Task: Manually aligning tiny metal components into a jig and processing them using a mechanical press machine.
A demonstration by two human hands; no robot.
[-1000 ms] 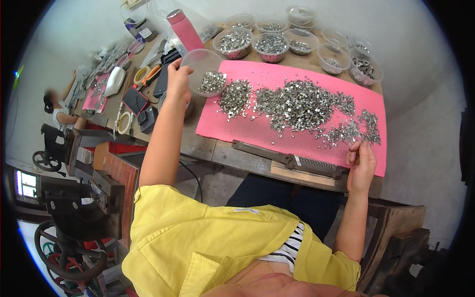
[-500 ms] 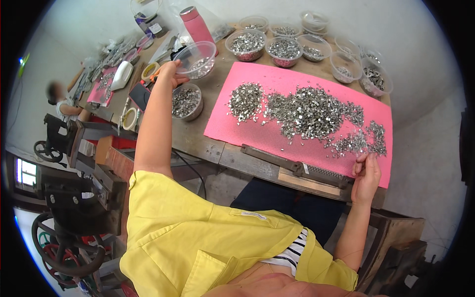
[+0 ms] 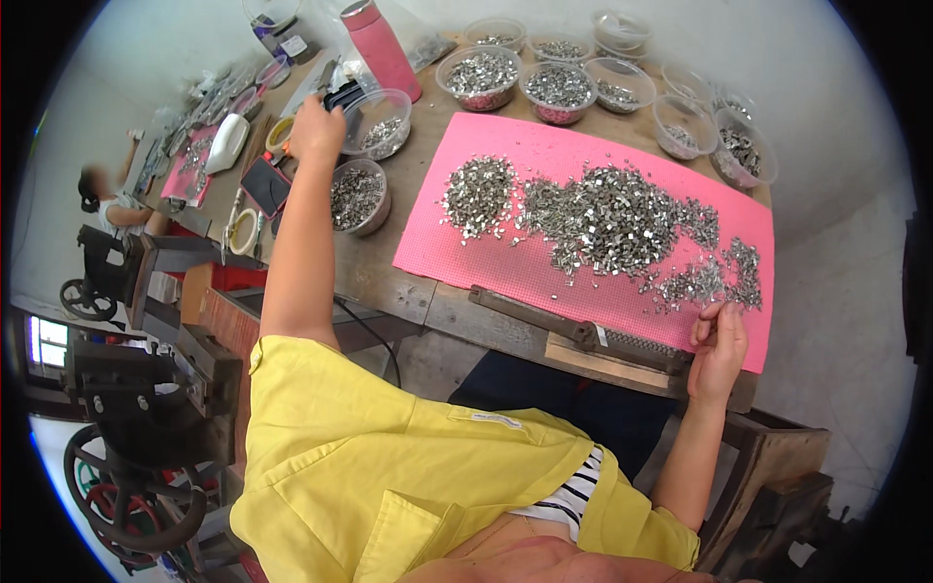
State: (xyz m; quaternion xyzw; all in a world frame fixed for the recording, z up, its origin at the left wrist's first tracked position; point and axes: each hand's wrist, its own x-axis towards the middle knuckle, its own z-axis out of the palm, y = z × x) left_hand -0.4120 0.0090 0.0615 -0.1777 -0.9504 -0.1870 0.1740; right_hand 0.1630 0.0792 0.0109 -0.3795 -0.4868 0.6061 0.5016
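Observation:
A pink textured mat (image 3: 466, 262) lies on the wooden bench, covered with piles of small shiny metal pieces (image 3: 622, 219). My right hand (image 3: 719, 340) rests at the mat's lower right edge beside a small pile, fingers curled and pinched together; whatever is between them is too small to make out. My left arm stretches far forward. My left hand (image 3: 317, 131) is above the bench, thumb and fingers apart, next to a black object (image 3: 343, 95) and a clear plastic bowl (image 3: 389, 146) of metal pieces. Its fingertips are partly hidden. Another bowl (image 3: 362, 225) of pieces stands nearer me.
Several clear bowls (image 3: 559, 109) of metal pieces line the back. A pink bottle (image 3: 379, 53), a phone (image 3: 264, 187), tape rolls (image 3: 243, 233) and a white plastic bottle (image 3: 229, 143) sit to the left. A handwheel machine (image 3: 117, 398) stands at my left; another person (image 3: 121, 209) sits beyond.
My left hand has let go of the clear bowl, which now stands on the bench, and has moved up and left past it. My right hand is almost unmoved.

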